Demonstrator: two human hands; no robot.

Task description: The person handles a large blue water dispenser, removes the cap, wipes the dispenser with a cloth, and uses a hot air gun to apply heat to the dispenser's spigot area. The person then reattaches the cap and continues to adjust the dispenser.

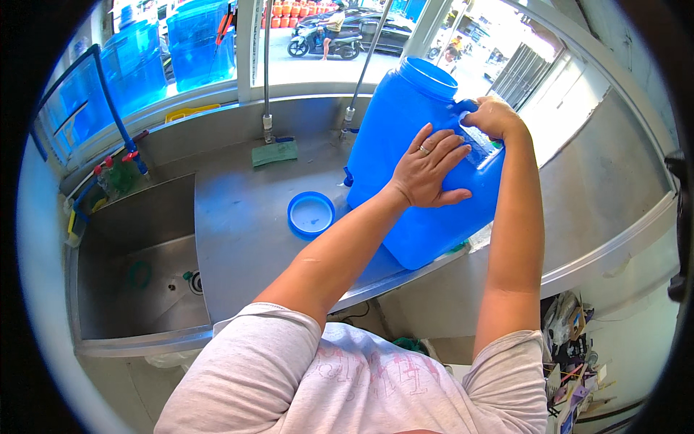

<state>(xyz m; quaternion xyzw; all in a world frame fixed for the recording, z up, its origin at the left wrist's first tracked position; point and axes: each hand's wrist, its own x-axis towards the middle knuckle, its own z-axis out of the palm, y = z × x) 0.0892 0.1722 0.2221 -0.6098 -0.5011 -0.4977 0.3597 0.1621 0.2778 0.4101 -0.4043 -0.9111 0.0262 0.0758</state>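
Note:
A large blue plastic water container (pixel 412 231) stands at the right of the steel counter, its round mouth uncapped and a small spigot (pixel 348 176) on its left side. My left hand (pixel 432 165) lies against the container's upper surface with its fingers spread, a ring on one of them. My right hand (pixel 493 116) is wrapped round the handle at the top of the container. A round blue cap (pixel 311 215) rests on the counter just left of the container, inner side up.
A steel sink (pixel 134 275) is at the left, with hoses and a tap (pixel 132 155) behind it. Two metal pipes rise behind a green cloth (pixel 273 152). Blue containers (pixel 199 43) stand beyond the window, with a street and a scooter rider (pixel 331 32) outside.

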